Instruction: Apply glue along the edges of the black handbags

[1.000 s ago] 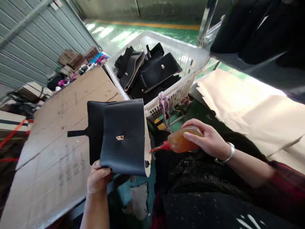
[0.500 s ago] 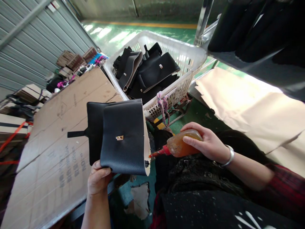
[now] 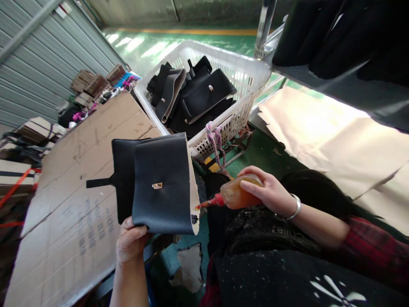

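A black leather bag piece (image 3: pixel 162 183) with a small metal clasp and a strap pointing left hangs over the cardboard. My left hand (image 3: pixel 131 239) grips its lower edge, thumb in front. At its right side the pale inner edge shows. My right hand (image 3: pixel 270 189) is wrapped round a clear squeeze bottle (image 3: pixel 238 194) of orange-brown liquid. The bottle's red nozzle points left, its tip at the pale edge near the lower right corner of the bag piece.
A white plastic basket (image 3: pixel 255 85) behind holds several black bag pieces. Printed cardboard (image 3: pixel 60 179) covers a surface at left. Pale sheeting (image 3: pixel 329 132) lies at right, below a shelf with dark items. Stacked bundles (image 3: pixel 92 83) stand at the far left.
The view has shifted slightly, so most things sit a little further left. The nozzle tip stays at the pale edge, and both hands keep their hold.
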Demonstrator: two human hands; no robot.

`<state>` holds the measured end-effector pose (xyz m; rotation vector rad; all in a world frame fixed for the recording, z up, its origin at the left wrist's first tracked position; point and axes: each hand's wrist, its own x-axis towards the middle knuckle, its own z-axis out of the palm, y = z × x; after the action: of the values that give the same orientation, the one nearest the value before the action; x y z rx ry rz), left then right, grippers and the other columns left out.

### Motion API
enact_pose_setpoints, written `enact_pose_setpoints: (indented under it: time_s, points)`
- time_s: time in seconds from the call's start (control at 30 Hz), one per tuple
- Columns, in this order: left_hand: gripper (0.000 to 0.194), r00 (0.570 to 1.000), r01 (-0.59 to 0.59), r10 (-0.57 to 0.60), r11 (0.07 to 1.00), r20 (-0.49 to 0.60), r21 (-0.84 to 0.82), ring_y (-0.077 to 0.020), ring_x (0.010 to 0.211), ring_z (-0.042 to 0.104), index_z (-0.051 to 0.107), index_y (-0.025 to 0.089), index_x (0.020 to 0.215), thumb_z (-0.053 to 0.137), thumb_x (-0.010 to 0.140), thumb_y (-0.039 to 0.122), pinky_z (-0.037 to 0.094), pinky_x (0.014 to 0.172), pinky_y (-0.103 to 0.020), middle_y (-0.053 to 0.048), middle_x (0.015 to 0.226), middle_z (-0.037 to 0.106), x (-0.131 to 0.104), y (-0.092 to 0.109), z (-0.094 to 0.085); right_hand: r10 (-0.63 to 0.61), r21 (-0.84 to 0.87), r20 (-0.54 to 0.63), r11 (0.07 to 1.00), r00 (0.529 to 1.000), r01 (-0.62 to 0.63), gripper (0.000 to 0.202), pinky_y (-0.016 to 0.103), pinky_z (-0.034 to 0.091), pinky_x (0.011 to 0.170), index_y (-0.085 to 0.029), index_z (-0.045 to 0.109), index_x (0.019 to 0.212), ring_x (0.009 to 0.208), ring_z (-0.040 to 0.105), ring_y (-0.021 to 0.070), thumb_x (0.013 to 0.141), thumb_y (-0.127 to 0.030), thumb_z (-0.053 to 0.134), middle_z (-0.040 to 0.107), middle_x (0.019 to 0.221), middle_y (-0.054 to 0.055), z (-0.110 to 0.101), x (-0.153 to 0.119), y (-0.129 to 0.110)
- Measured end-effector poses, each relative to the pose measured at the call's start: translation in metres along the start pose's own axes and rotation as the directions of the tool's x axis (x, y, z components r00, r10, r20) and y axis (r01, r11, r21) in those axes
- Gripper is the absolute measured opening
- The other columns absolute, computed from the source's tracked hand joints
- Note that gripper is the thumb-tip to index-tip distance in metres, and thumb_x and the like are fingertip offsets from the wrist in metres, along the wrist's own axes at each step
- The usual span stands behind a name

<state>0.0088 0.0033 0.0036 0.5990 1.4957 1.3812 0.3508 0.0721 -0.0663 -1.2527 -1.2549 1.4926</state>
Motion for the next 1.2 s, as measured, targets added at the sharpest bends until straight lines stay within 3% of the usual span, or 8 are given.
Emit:
enact_pose_setpoints:
  time_s: [0.2, 0.37, 0.5, 0.7, 0.9, 1.07, 1.2]
  points:
    - [0.015, 0.999, -0.016, 0.016, 1.000, 0.032, -0.001, -0.0175, 0.035, 0.058, 0.068, 0.018, 0.044, 0.067, 0.035, 0.007, 0.053, 0.039, -0.027, 0.000, 0.043, 0.063, 0.002, -0.001, -0.003, 0.150, 0.132, 0.103, 0.978, 0.983, -0.163, 0.037, 0.028, 0.045, 0.062, -0.020, 0.059, 0.090, 0.069, 0.056, 0.0167, 0.076, -0.053, 0.068, 0.062, 0.078, 0.001, 0.001, -0.016, 0.009]
    - [0.017, 0.996, -0.036, 0.035, 0.999, 0.078, 0.003, -0.0195, 0.038, 0.061, 0.071, 0.019, 0.049, 0.071, 0.036, 0.008, 0.055, 0.041, -0.028, -0.002, 0.048, 0.066, 0.002, 0.001, -0.001, 0.186, 0.240, 0.126, 0.948, 0.975, -0.211, 0.044, 0.028, 0.048, 0.062, -0.020, 0.057, 0.092, 0.071, 0.059, 0.0174, 0.074, -0.057, 0.072, 0.063, 0.081, 0.002, 0.001, -0.020, 0.012]
    - [0.017, 0.998, -0.031, 0.030, 1.000, 0.060, 0.005, -0.0206, 0.037, 0.061, 0.071, 0.018, 0.048, 0.073, 0.035, 0.008, 0.055, 0.040, -0.029, -0.003, 0.047, 0.066, 0.002, 0.001, -0.003, 0.139, 0.176, 0.115, 0.972, 0.984, -0.158, 0.041, 0.027, 0.049, 0.062, -0.020, 0.059, 0.091, 0.070, 0.059, 0.0174, 0.075, -0.056, 0.070, 0.064, 0.079, 0.002, 0.003, -0.021, 0.004]
    - [0.017, 0.999, -0.015, 0.015, 1.000, 0.037, 0.000, -0.0219, 0.038, 0.062, 0.069, 0.019, 0.045, 0.073, 0.034, 0.006, 0.055, 0.039, -0.030, -0.003, 0.047, 0.066, 0.001, 0.000, -0.005, 0.034, 0.081, -0.009, 0.996, 0.999, -0.033, 0.031, 0.027, 0.050, 0.062, -0.021, 0.062, 0.089, 0.068, 0.060, 0.0172, 0.077, -0.047, 0.071, 0.064, 0.078, 0.002, 0.000, -0.023, -0.004]
    - [0.022, 0.996, -0.044, 0.045, 0.999, 0.070, -0.014, -0.0220, 0.042, 0.065, 0.073, 0.020, 0.051, 0.076, 0.035, 0.006, 0.057, 0.043, -0.031, -0.003, 0.052, 0.069, 0.002, -0.001, -0.006, -0.048, 0.038, 0.069, 0.998, 0.996, 0.045, 0.024, 0.026, 0.052, 0.065, -0.021, 0.064, 0.091, 0.072, 0.063, 0.0179, 0.079, -0.040, 0.069, 0.066, 0.081, 0.003, 0.001, -0.027, -0.011]
    - [0.023, 0.998, -0.041, 0.043, 0.999, 0.051, -0.033, -0.0213, 0.039, 0.063, 0.073, 0.021, 0.051, 0.079, 0.034, 0.007, 0.056, 0.040, -0.031, -0.002, 0.049, 0.068, 0.004, -0.002, -0.007, -0.103, 0.010, -0.053, 0.995, 0.993, 0.104, 0.021, 0.027, 0.053, 0.066, -0.021, 0.065, 0.091, 0.074, 0.064, 0.0183, 0.079, -0.038, 0.070, 0.067, 0.083, 0.003, -0.001, -0.026, -0.012]
    - [0.024, 0.999, -0.043, 0.042, 0.998, -0.012, -0.037, -0.0197, 0.038, 0.061, 0.071, 0.020, 0.048, 0.078, 0.030, 0.006, 0.054, 0.039, -0.029, -0.001, 0.047, 0.066, 0.005, -0.002, -0.007, -0.096, 0.039, 0.053, 0.995, 0.994, 0.094, 0.022, 0.026, 0.054, 0.065, -0.021, 0.064, 0.092, 0.073, 0.064, 0.0182, 0.080, -0.038, 0.070, 0.066, 0.083, 0.003, -0.003, -0.028, -0.013]
